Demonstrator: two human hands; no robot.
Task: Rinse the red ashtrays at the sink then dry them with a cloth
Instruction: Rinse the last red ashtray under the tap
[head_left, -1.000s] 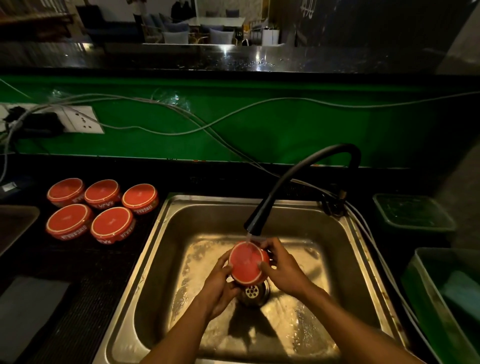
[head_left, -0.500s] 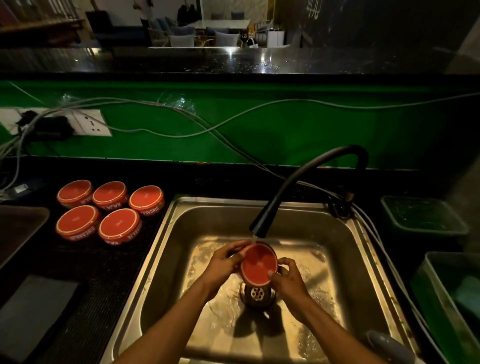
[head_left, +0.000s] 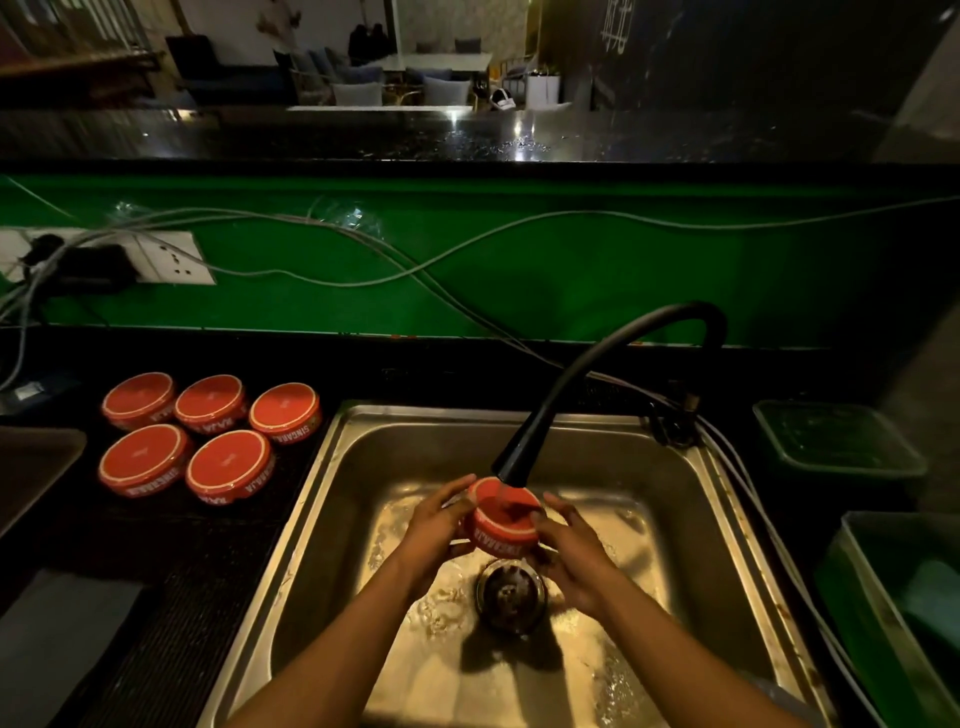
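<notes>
A round red ashtray (head_left: 503, 519) with white lettering on its side sits between both hands over the steel sink (head_left: 363, 499), directly under the black faucet spout (head_left: 511, 467). My left hand (head_left: 434, 525) grips its left side, fingers curled over the rim. My right hand (head_left: 569, 545) holds its right side. Water wets the sink floor around the drain (head_left: 511, 592). Several more red ashtrays (head_left: 208, 436) lie upside down in two rows on the dark counter left of the sink.
A dark mat (head_left: 57, 644) lies on the counter at lower left. Two green plastic tubs (head_left: 836, 441) (head_left: 898, 613) stand right of the sink. Cables (head_left: 415, 270) run along the green wall from a socket (head_left: 171, 257) at the left.
The ashtray has been tipped from facing me on edge to lying nearly flat, side lettering toward me, and raised closer under the spout. Both hands shifted around it.
</notes>
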